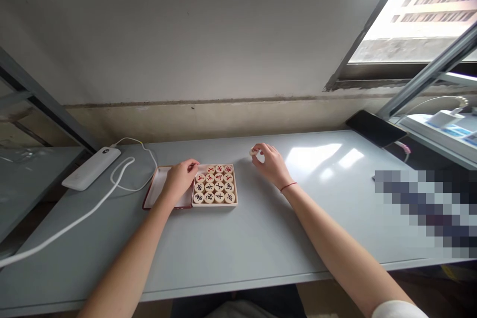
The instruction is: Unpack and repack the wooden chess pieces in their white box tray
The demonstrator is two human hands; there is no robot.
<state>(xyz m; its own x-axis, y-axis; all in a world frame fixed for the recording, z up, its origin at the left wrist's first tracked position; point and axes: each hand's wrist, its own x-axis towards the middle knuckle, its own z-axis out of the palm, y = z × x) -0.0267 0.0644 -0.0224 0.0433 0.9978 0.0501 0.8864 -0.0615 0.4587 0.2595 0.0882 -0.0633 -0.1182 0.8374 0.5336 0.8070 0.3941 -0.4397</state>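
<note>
A shallow white box (234, 204) lies open on the desk, holding rows of round Chinese chess pieces (219, 186) marked in red or black. Its dark red lid (184, 203), with a pale inside, lies folded out on the left. My left hand (181, 179) reaches over the lid, fingers curled together at the far left corner of the box; what they grip, if anything, is hidden. To the right of the box, just above the desk, my right hand (274, 163) pinches one Chinese chess piece (254, 152) between thumb and fingers.
A white power bank (91, 168) with a white cable (93, 211) lies on the left of the grey desk (231, 248). A black phone (375, 128) leans at the back right. Metal posts stand on both sides, and a wall runs behind.
</note>
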